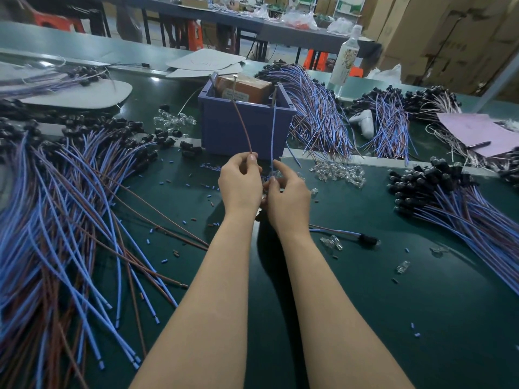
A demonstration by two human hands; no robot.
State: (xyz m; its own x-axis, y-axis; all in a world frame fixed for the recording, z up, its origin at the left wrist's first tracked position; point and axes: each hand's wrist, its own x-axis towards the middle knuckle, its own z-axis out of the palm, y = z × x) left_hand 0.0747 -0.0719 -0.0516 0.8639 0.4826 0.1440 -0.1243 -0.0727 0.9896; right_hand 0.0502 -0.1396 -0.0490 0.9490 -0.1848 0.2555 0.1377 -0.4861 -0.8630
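Note:
My left hand (240,182) pinches a brown wire (243,124) that rises to a metal pin on the rim of the blue plastic box (241,130). My right hand (286,197) pinches a blue wire (273,136) that rises to a second pin on the same rim. Both hands are close together above the green table (365,290), just in front of the box. What lies between the palms is hidden.
Piles of blue and brown wires (56,234) cover the left. Bundles with black sockets (438,192) lie right and behind. Clear plastic caps (337,171) sit by the box. One finished lead (368,239) lies near my right forearm. A bottle (344,57) stands behind.

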